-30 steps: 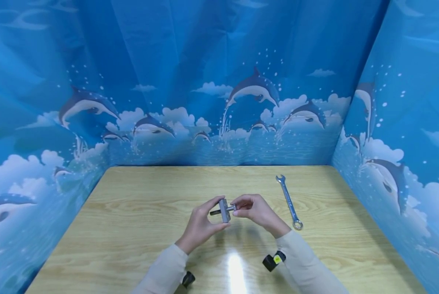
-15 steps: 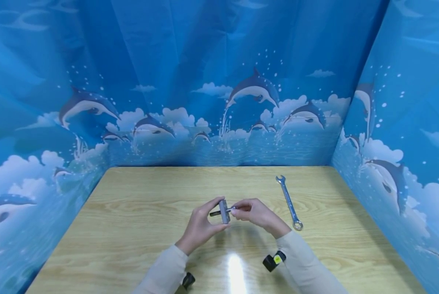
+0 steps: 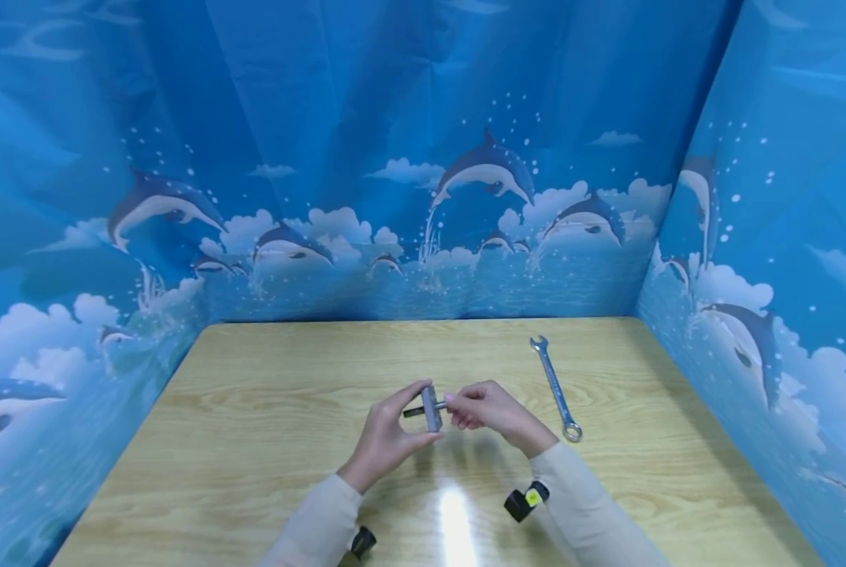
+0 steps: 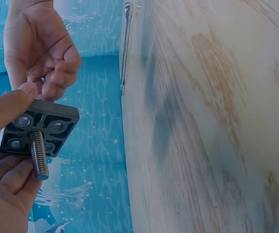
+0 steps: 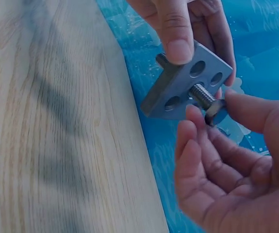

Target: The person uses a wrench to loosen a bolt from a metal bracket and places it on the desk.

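Note:
My left hand [image 3: 386,437] grips a square grey metal plate [image 3: 432,409] by opposite edges, thumb on one and fingers on the other. The plate stands on edge, held above the table. A threaded bolt [image 4: 39,155] runs through its middle, and a long threaded end sticks out on the left hand's side. In the right wrist view, several round holes surround the bolt, and its hex head [image 5: 217,114] stands a short way off the plate. My right hand [image 3: 497,413] has its thumb against the head, with fingertips close behind and the other fingers curled below.
A combination wrench [image 3: 556,390] lies on the wooden table [image 3: 267,409] to the right of my right hand. Blue dolphin-print curtains [image 3: 366,157] enclose the back and sides of the table. Cameras [image 3: 525,502] are strapped at both wrists.
My right hand's fingers have turned at the bolt head: the thumb has come over the top and the fingers have curled underneath. My left hand and the plate keep nearly the same place.

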The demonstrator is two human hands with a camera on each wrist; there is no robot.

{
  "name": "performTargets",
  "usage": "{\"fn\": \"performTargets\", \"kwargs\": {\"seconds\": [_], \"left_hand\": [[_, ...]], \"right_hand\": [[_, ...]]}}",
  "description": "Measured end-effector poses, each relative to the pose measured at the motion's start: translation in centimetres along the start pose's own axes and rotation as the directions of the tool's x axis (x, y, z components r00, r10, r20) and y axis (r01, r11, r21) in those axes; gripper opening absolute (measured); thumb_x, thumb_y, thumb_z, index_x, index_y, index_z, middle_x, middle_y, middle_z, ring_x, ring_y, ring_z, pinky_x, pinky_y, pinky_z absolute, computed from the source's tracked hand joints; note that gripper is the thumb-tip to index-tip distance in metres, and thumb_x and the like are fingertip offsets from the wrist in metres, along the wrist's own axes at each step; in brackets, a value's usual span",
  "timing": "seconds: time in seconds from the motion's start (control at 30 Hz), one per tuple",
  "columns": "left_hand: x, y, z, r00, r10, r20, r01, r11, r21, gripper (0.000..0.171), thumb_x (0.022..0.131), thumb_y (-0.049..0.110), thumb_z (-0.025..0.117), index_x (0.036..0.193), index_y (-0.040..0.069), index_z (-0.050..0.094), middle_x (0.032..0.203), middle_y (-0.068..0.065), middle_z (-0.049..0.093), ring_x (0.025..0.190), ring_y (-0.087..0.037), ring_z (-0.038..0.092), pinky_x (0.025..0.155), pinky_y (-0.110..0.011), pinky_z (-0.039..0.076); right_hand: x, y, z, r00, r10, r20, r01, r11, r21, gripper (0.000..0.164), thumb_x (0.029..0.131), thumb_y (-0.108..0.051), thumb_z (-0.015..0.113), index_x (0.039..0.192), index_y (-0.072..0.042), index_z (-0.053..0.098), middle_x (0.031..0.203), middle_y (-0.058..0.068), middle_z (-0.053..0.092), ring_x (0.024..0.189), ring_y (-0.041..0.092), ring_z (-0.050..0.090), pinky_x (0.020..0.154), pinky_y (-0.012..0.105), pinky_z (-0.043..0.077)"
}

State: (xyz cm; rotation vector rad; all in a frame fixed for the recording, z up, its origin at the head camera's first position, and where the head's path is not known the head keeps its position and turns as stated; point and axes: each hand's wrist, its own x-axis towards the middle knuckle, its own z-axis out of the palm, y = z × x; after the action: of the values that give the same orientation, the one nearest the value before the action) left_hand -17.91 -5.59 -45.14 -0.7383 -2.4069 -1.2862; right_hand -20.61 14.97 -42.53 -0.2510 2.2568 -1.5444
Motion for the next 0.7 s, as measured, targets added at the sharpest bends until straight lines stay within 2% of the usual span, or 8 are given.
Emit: {"fn": "performTargets", "kwargs": {"seconds": [0.1,0.23,0.4,0.53,0.6,0.7], "left_hand": [[-0.03,0.02,-0.05,1.0,-0.006,-0.001,0.006,1.0,-0.008,0.074,0.064,0.009,0.089,0.13,0.01,0.057,0.126,-0.008,0.063,0.115,-0.021,0.06,0.1,-0.032,0.05],[-0.07,0.06,-0.07,1.0,-0.009,0.003,0.009,1.0,-0.009,0.074,0.063,0.008,0.089,0.13,0.01,0.057,0.127,-0.008,0.063,0.116,-0.022,0.06,0.1,-0.033,0.05],[-0.1,0.11,-0.13,1.0,-0.01,0.002,0.01,1.0,-0.007,0.074,0.064,0.009,0.089,0.13,0.01,0.057,0.126,-0.008,0.063,0.115,-0.021,0.06,0.099,-0.033,0.051],[-0.13,0.12,-0.19,1.0,-0.014,0.001,0.014,1.0,-0.008,0.074,0.064,0.008,0.089,0.13,0.011,0.057,0.127,-0.007,0.063,0.115,-0.021,0.06,0.099,-0.033,0.051],[-0.14,0.12,-0.2,1.0,-0.014,-0.002,0.014,1.0,-0.008,0.074,0.064,0.009,0.089,0.131,0.011,0.057,0.127,-0.007,0.063,0.115,-0.021,0.06,0.1,-0.033,0.05],[-0.09,0.11,-0.2,1.0,-0.003,-0.007,0.003,1.0,-0.01,0.074,0.063,0.009,0.089,0.13,0.009,0.057,0.127,-0.009,0.062,0.116,-0.022,0.06,0.101,-0.033,0.049]], "right_hand": [[-0.16,-0.05,-0.1,0.999,-0.031,-0.031,0.031,1.0,-0.002,0.028,0.089,-0.023,0.068,0.109,-0.003,0.067,0.091,0.005,0.067,0.084,0.018,0.063,0.085,0.045,0.056],[-0.21,-0.04,-0.11,0.997,-0.059,-0.056,0.059,0.998,-0.003,0.029,0.086,-0.01,0.072,0.112,-0.002,0.066,0.098,0.006,0.066,0.089,0.018,0.062,0.084,0.036,0.057],[-0.15,0.01,-0.02,0.995,-0.084,-0.055,0.084,0.996,0.003,0.03,0.085,-0.006,0.071,0.113,0.001,0.064,0.099,0.007,0.066,0.088,0.018,0.063,0.08,0.031,0.058],[-0.18,-0.05,-0.02,0.996,-0.077,-0.052,0.077,0.997,-0.001,0.032,0.085,-0.011,0.072,0.115,-0.001,0.065,0.101,0.006,0.066,0.091,0.018,0.063,0.083,0.034,0.057],[-0.2,-0.08,-0.05,0.997,-0.06,-0.043,0.06,0.998,0.005,0.036,0.087,-0.019,0.071,0.118,-0.003,0.063,0.103,0.007,0.067,0.093,0.02,0.063,0.087,0.039,0.056],[-0.08,-0.09,-0.11,0.999,-0.025,-0.038,0.026,0.999,0.028,0.045,0.093,-0.035,0.062,0.121,0.0,0.061,0.102,0.009,0.068,0.095,0.024,0.065,0.09,0.042,0.055]]}}
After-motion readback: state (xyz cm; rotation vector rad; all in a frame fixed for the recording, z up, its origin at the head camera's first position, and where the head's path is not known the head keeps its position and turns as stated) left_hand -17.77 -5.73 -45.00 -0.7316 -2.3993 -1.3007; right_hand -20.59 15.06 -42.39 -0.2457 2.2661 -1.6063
